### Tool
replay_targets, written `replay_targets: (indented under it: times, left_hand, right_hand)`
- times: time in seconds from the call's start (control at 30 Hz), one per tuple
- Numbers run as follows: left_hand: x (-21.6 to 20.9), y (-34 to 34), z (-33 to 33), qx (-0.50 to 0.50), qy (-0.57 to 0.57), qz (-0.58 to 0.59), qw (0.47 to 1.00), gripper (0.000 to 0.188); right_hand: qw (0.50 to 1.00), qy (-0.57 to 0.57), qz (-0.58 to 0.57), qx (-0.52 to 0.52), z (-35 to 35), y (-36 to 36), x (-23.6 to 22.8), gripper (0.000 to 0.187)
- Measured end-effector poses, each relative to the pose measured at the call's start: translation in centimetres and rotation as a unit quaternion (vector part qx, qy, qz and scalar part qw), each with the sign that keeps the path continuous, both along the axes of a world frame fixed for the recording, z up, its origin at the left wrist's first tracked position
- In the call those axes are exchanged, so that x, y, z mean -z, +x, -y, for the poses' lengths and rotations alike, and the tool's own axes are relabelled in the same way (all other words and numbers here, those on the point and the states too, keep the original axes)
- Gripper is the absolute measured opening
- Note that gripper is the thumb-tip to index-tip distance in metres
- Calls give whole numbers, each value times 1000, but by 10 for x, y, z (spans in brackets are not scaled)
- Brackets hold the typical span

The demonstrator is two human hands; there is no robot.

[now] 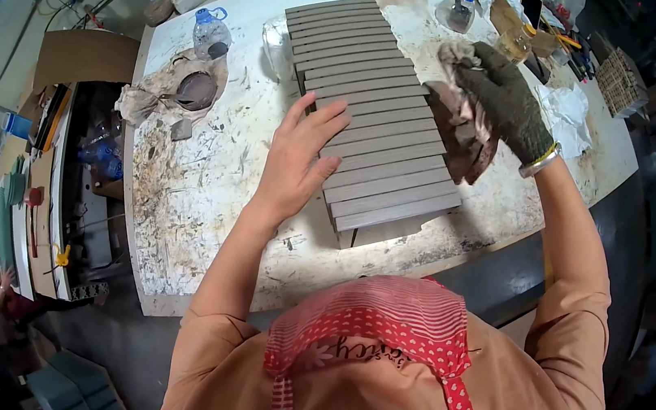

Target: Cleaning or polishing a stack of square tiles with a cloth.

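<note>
A long grey piece (373,104) with a ridged top of many narrow slats lies lengthwise on the stained white table, its near end raised on a support underneath. My bare left hand (302,153) rests on its left edge, fingers spread, the tips on the slats. On the other side, my right hand (509,100), in a dark work glove, is closed around a crumpled, brown-stained rag (468,128). The rag hangs beside the right edge of the slatted piece. Part of it is hidden by the glove.
Left on the table are a blue-capped bottle (212,33), a round dish (196,90) of dark matter on a cloth, and a small grey block (181,129). At the far right stand another bottle (457,9), an amber jar (515,43), crumpled white paper (569,120) and several tools. Another person is far left.
</note>
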State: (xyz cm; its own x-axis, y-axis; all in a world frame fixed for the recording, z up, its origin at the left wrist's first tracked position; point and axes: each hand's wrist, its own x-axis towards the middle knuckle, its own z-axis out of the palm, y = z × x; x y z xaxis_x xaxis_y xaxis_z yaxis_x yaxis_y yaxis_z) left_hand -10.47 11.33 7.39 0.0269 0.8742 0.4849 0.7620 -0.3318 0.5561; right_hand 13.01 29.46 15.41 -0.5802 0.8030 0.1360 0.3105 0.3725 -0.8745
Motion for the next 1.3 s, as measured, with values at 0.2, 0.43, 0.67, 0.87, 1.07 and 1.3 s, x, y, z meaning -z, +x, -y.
replay_targets:
  times: [0.2, 0.43, 0.67, 0.87, 1.07, 1.3]
  left_hand:
    - [25, 5, -14, 0, 133, 77, 988, 37]
    - [27, 4, -10, -35, 151, 77, 985, 39]
    - [19, 0, -8, -29, 155, 49, 986, 37]
    - [30, 1, 10, -75, 96, 161, 979, 77]
    - [37, 34, 55, -45, 52, 54, 996, 120]
    - [49, 36, 36, -12, 123, 12, 992, 90]
  right_hand:
    - [854, 455, 56, -246, 60, -54, 0, 13]
    - [843, 308, 356, -261, 52, -66, -24, 19]
    - [820, 400, 294, -286, 6, -8, -5, 42]
    - [919, 166, 357, 14, 24, 57, 11, 38]
    - [991, 109, 79, 14, 43, 48, -12, 37]
    - [852, 335, 318, -246, 91, -36, -7, 23]
